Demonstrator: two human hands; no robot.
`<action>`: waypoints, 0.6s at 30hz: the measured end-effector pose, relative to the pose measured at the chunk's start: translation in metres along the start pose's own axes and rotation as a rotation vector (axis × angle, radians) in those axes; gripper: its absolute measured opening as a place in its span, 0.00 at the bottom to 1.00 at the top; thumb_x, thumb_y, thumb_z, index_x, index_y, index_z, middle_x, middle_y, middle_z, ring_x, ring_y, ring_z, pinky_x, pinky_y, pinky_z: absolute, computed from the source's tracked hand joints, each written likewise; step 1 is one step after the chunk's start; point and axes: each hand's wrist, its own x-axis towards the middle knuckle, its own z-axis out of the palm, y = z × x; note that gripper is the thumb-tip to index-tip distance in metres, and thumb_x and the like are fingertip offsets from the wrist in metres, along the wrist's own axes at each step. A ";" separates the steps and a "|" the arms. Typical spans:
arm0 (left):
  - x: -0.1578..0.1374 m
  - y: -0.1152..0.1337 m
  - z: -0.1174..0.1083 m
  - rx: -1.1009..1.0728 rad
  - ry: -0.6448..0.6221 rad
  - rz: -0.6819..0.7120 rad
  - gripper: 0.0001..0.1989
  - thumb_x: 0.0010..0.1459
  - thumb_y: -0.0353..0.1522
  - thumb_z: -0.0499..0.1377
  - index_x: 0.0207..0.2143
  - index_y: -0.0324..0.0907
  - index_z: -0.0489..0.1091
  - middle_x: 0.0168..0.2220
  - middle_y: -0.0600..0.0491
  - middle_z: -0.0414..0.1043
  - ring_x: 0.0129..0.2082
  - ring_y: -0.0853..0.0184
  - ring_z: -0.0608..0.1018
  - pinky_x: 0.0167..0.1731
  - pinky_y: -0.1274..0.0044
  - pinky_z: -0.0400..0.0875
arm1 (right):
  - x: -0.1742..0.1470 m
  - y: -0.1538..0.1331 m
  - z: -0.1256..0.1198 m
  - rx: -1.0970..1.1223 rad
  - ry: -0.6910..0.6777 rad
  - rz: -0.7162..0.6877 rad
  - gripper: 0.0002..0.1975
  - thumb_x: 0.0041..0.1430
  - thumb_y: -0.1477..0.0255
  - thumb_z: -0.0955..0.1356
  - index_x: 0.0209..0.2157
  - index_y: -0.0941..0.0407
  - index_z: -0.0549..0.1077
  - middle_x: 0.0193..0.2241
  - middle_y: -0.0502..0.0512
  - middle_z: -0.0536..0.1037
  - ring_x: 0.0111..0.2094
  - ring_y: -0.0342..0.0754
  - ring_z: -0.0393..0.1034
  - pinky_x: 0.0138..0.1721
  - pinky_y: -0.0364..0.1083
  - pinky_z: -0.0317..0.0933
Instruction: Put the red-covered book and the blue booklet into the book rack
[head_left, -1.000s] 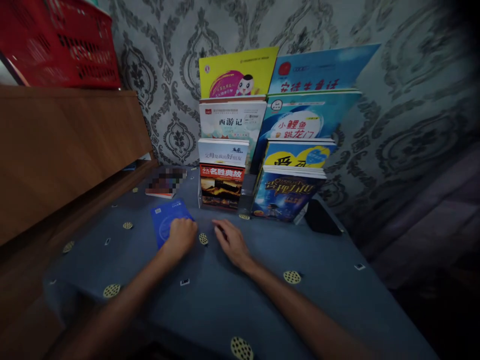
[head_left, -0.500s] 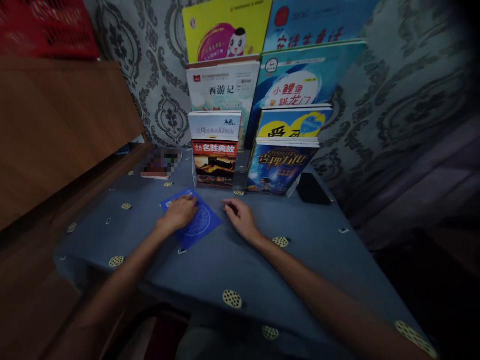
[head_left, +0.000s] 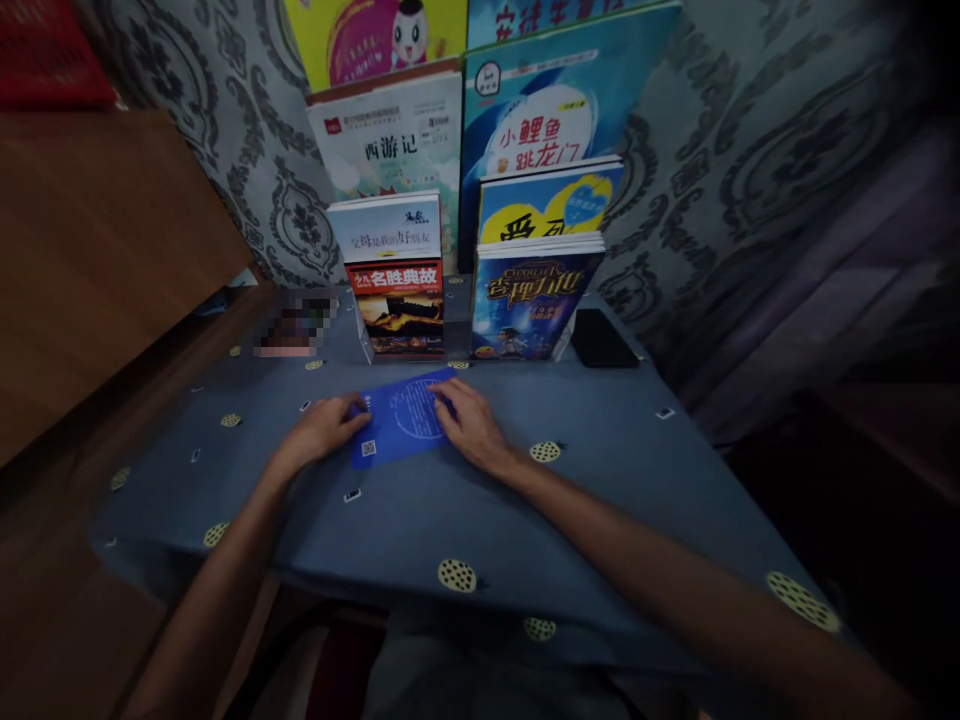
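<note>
A thin blue card (head_left: pixel 401 418) with a circle of white print and a QR code lies between my two hands, low over the grey-blue tablecloth. At its left edge, my left hand (head_left: pixel 324 428) has thumb and fingers closed on the card's border. My right hand (head_left: pixel 471 425) has its fingers curled on the opposite edge, by the printed circle. Just behind the card, the tiered display stand (head_left: pixel 366 345) carries a red-and-black book (head_left: pixel 397 305) on the left and a dark blue book (head_left: pixel 529 305) on the right.
More books, such as a white one (head_left: pixel 386 130) and a teal one (head_left: pixel 555 100), rise in tiers behind. A black flat object (head_left: pixel 604 338) lies right of the stand, and a blurred-out item (head_left: pixel 296 328) lies left. A wooden cabinet (head_left: pixel 112 280) stands at the left.
The blue card has turned so its long side runs across the table. My left hand has moved from its top to its left edge, and my right hand has come onto its right edge.
</note>
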 end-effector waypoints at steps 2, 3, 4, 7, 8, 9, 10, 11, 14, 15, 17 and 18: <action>-0.003 0.009 0.003 0.118 0.090 -0.069 0.18 0.68 0.41 0.48 0.49 0.45 0.73 0.39 0.47 0.81 0.39 0.56 0.81 0.39 0.70 0.71 | -0.001 -0.001 0.001 -0.062 -0.017 -0.018 0.15 0.67 0.75 0.61 0.50 0.56 0.76 0.44 0.61 0.79 0.47 0.55 0.72 0.50 0.55 0.66; -0.003 0.014 0.005 0.174 0.145 -0.094 0.18 0.68 0.39 0.48 0.49 0.44 0.73 0.41 0.45 0.81 0.42 0.55 0.81 0.41 0.69 0.72 | -0.002 -0.002 0.001 -0.090 -0.031 -0.040 0.15 0.67 0.75 0.61 0.50 0.56 0.76 0.45 0.62 0.79 0.48 0.56 0.72 0.51 0.56 0.66; -0.004 0.018 0.008 0.211 0.192 -0.095 0.18 0.69 0.38 0.47 0.49 0.44 0.73 0.44 0.44 0.80 0.45 0.54 0.80 0.42 0.68 0.72 | -0.003 -0.003 0.002 -0.114 -0.051 -0.069 0.16 0.67 0.75 0.61 0.50 0.56 0.76 0.46 0.62 0.79 0.49 0.56 0.72 0.52 0.56 0.66; -0.002 0.027 0.022 0.220 0.274 0.014 0.18 0.71 0.39 0.47 0.53 0.42 0.71 0.51 0.43 0.77 0.52 0.54 0.78 0.49 0.66 0.73 | -0.006 -0.008 0.003 -0.148 -0.144 -0.164 0.17 0.68 0.75 0.61 0.53 0.58 0.75 0.51 0.65 0.79 0.53 0.57 0.71 0.56 0.58 0.65; 0.000 0.029 0.029 0.215 0.288 0.054 0.19 0.71 0.39 0.47 0.55 0.41 0.70 0.54 0.42 0.76 0.54 0.55 0.77 0.52 0.65 0.72 | -0.007 -0.009 0.004 -0.149 -0.175 -0.186 0.18 0.69 0.75 0.60 0.55 0.60 0.74 0.53 0.66 0.78 0.56 0.57 0.70 0.58 0.59 0.64; 0.001 0.030 0.036 0.213 0.299 0.087 0.20 0.71 0.38 0.48 0.57 0.41 0.69 0.57 0.42 0.74 0.56 0.55 0.76 0.55 0.64 0.71 | -0.007 -0.011 0.005 -0.145 -0.203 -0.198 0.19 0.70 0.73 0.59 0.58 0.60 0.72 0.56 0.67 0.76 0.59 0.57 0.68 0.61 0.60 0.62; 0.002 0.030 0.043 0.213 0.307 0.112 0.20 0.71 0.38 0.48 0.58 0.40 0.68 0.60 0.41 0.72 0.59 0.55 0.74 0.59 0.63 0.69 | -0.006 -0.014 0.006 -0.137 -0.228 -0.203 0.21 0.72 0.71 0.59 0.60 0.60 0.69 0.59 0.67 0.74 0.62 0.56 0.66 0.63 0.60 0.60; 0.003 0.030 0.049 0.217 0.312 0.132 0.20 0.71 0.36 0.48 0.60 0.39 0.67 0.63 0.40 0.69 0.62 0.54 0.72 0.62 0.61 0.67 | -0.005 -0.016 0.008 -0.127 -0.253 -0.200 0.22 0.73 0.70 0.58 0.63 0.60 0.66 0.62 0.67 0.72 0.65 0.56 0.63 0.66 0.60 0.57; 0.005 0.027 0.063 0.233 0.312 0.169 0.21 0.69 0.33 0.48 0.61 0.39 0.66 0.67 0.39 0.64 0.67 0.54 0.67 0.66 0.58 0.62 | 0.005 -0.022 0.016 -0.097 -0.358 -0.175 0.25 0.74 0.66 0.56 0.68 0.59 0.59 0.67 0.66 0.65 0.70 0.54 0.56 0.69 0.61 0.51; 0.005 0.025 0.065 0.233 0.311 0.177 0.22 0.69 0.33 0.48 0.62 0.39 0.66 0.67 0.39 0.64 0.68 0.54 0.67 0.66 0.58 0.61 | 0.010 -0.022 0.019 -0.092 -0.402 -0.170 0.26 0.74 0.66 0.56 0.69 0.59 0.57 0.68 0.67 0.64 0.70 0.54 0.55 0.70 0.61 0.50; 0.005 0.023 0.066 0.228 0.316 0.187 0.23 0.69 0.33 0.48 0.63 0.38 0.65 0.67 0.39 0.64 0.68 0.54 0.66 0.67 0.57 0.61 | 0.020 -0.020 0.024 -0.099 -0.473 -0.160 0.27 0.74 0.66 0.57 0.69 0.61 0.57 0.68 0.68 0.64 0.71 0.55 0.54 0.71 0.61 0.48; 0.005 0.023 0.066 0.226 0.320 0.191 0.23 0.70 0.34 0.47 0.63 0.37 0.64 0.67 0.38 0.64 0.68 0.54 0.66 0.67 0.57 0.61 | 0.024 -0.016 0.025 -0.111 -0.490 -0.148 0.27 0.74 0.66 0.58 0.69 0.61 0.57 0.68 0.69 0.64 0.71 0.55 0.55 0.71 0.62 0.47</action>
